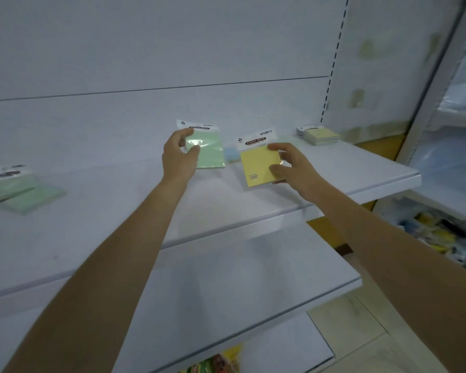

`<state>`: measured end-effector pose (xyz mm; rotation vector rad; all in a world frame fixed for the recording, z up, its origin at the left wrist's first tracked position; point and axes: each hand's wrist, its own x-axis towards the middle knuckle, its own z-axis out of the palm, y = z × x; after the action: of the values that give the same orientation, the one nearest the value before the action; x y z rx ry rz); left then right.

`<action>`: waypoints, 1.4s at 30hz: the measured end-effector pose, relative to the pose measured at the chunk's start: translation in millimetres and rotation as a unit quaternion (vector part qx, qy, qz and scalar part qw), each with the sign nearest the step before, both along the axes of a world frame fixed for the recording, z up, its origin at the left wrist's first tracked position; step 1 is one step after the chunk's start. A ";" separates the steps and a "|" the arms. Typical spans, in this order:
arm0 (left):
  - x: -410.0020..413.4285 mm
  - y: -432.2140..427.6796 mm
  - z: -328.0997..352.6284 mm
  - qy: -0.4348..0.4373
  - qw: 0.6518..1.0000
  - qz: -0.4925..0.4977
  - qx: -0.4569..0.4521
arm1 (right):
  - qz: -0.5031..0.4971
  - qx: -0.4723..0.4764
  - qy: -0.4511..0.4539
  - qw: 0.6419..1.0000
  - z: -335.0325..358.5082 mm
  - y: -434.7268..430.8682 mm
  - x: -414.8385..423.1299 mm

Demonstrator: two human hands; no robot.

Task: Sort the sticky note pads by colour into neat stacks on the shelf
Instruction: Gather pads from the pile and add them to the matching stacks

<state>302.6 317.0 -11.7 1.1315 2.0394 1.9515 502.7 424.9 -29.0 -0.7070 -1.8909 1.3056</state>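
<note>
**One green and one yellow pad held over the shelf**

The view is spanned by a white shelf. A loose pile of green pads is laid at its left end. Over its middle, a green sticky note pad is gripped at its left edge by the curled fingers and thumb of the left hand. A yellow sticky note pad is pinched at its right edge by the right hand. A small yellow stack is set at the far right. A blue pad is glimpsed between the held pads.

The left hand grips a green pad. The right hand pinches a yellow pad above the shelf.
</note>
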 end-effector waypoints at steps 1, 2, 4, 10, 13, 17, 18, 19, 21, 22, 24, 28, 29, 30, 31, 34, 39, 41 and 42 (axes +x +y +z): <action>7.7 12.1 0.8 -0.005 1.000 -0.003 0.001 | -0.004 0.001 -0.001 1.000 0.3 11.7 8.0; 14.7 24.1 1.8 -0.008 1.000 -0.005 0.001 | -0.007 -0.001 -0.001 1.000 1.4 23.4 14.9; 26.5 46.6 3.0 -0.013 1.000 -0.011 -0.005 | -0.013 -0.001 -0.002 1.000 4.8 46.7 24.8; 35.3 113.3 0.5 0.013 0.999 -0.037 -0.023 | -0.023 0.015 0.000 1.000 11.9 120.8 42.3; 34.1 150.7 6.0 0.004 0.999 -0.039 -0.030 | -0.028 0.002 0.004 1.000 19.1 162.1 49.5; 36.7 197.5 6.3 -0.013 0.998 -0.041 -0.039 | -0.056 -0.016 0.021 0.998 19.3 214.9 60.2; 39.5 206.9 4.9 -0.014 0.998 -0.040 -0.044 | -0.062 -0.023 0.027 0.997 18.3 227.5 61.5; 43.0 215.1 2.2 -0.016 0.998 -0.036 -0.052 | -0.066 -0.031 0.030 0.997 17.2 238.9 62.5; 51.6 230.1 -3.9 -0.018 0.997 -0.028 -0.066 | -0.072 -0.041 0.032 0.996 15.7 259.2 63.8; 55.5 237.4 -6.7 -0.017 0.997 -0.021 -0.074 | -0.075 -0.043 0.034 0.996 14.9 268.9 63.8; 61.9 251.6 -10.6 -0.006 0.996 -0.001 -0.088 | -0.082 -0.043 0.039 0.995 15.1 286.5 62.4; 75.6 272.3 -15.0 0.030 0.990 0.019 -0.135 | -0.114 -0.018 0.021 0.993 16.9 316.1 60.2; 79.0 276.3 -16.1 0.041 0.988 0.022 -0.148 | -0.114 -0.012 0.018 0.993 16.8 323.2 60.8; 82.0 279.5 -16.9 0.049 0.987 0.027 -0.154 | -0.112 -0.008 0.017 0.994 16.7 329.9 61.6; 84.0 282.0 -17.2 0.053 0.985 0.035 -0.158 | -0.108 -0.008 0.019 0.994 16.8 334.8 62.7; 85.7 284.9 -21.3 0.074 0.973 0.059 -0.210 | -0.108 -0.009 0.013 0.994 10.4 342.1 66.2; 89.1 285.6 -32.2 0.167 0.922 0.084 -0.339 | -0.112 0.018 -0.015 0.993 1.4 344.0 67.8; 88.1 283.9 -35.3 0.216 0.910 0.120 -0.333 | -0.097 0.027 -0.037 0.994 2.4 342.9 65.3; 87.8 281.7 -36.6 0.242 0.906 0.139 -0.319 | -0.092 0.037 -0.051 0.994 2.3 341.5 64.1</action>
<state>390.4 598.7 -48.3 1.2749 2.9112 0.9456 566.8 766.4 -26.7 -0.9012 -1.8941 1.0957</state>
